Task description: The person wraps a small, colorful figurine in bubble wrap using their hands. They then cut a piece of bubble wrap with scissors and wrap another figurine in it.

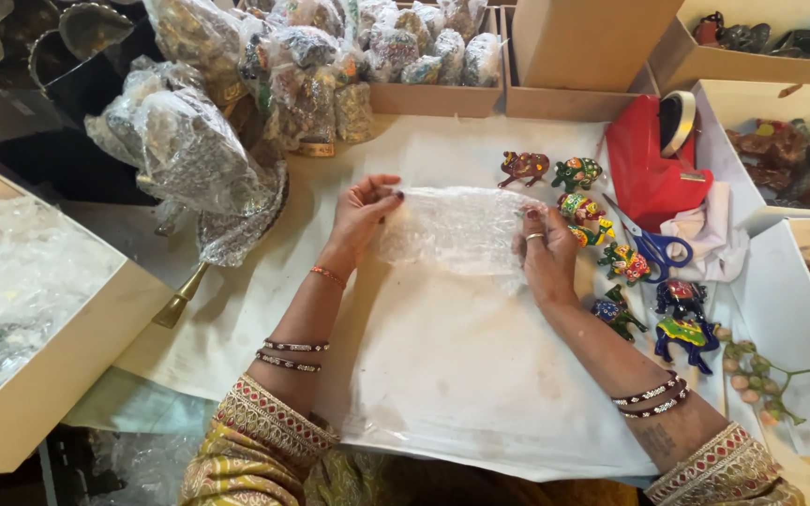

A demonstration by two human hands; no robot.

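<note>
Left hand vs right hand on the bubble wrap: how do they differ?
The left hand pinches the bubble wrap at its left edge with its fingertips, palm lifted; the right hand lies flatter along the right edge. The right hand wears a ring; none shows on the left hand. Both touch the wrap and have dark nail polish and wrist bangles.
</note>
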